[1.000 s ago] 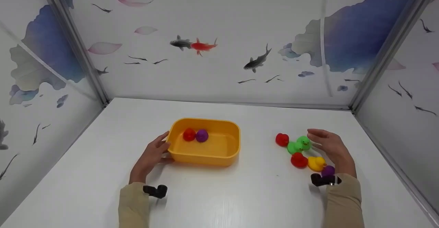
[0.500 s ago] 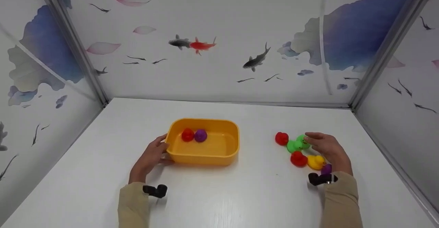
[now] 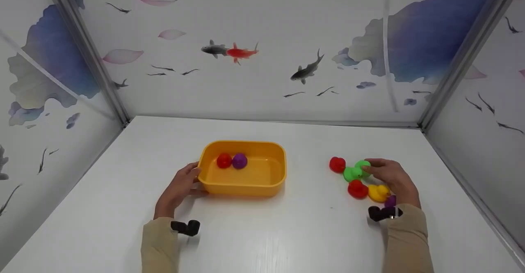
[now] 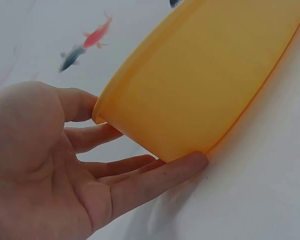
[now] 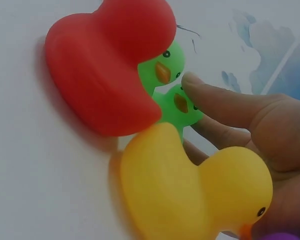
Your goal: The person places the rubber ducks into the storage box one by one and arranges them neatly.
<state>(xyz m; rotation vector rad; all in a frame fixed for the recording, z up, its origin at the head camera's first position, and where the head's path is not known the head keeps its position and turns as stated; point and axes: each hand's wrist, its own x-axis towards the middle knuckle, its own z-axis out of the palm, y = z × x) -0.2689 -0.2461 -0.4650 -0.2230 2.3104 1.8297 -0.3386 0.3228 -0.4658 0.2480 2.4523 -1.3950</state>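
Partly hidden by the near green duck (image 3: 351, 175), the far green duck (image 3: 362, 165) is on the tabletop (image 3: 262, 232), pinched by my right hand (image 3: 391, 177), some fingers hidden behind it. My left hand (image 3: 179, 186) rests spread fingers (image 4: 155, 176) against the yellow basket (image 3: 246, 190).

The person is at a small indoor booth, closer to a lab or studio station than a room in a home. A plain white table (image 3: 262, 232) fills it, walled by panels (image 3: 262, 100) joined at metal corner posts (image 3: 89, 55). The panels carry printed fish (image 3: 242, 53), pink petals (image 3: 123, 56) and blue leaves (image 3: 426, 39), and black devices (image 3: 186, 227) sit at both wrists.
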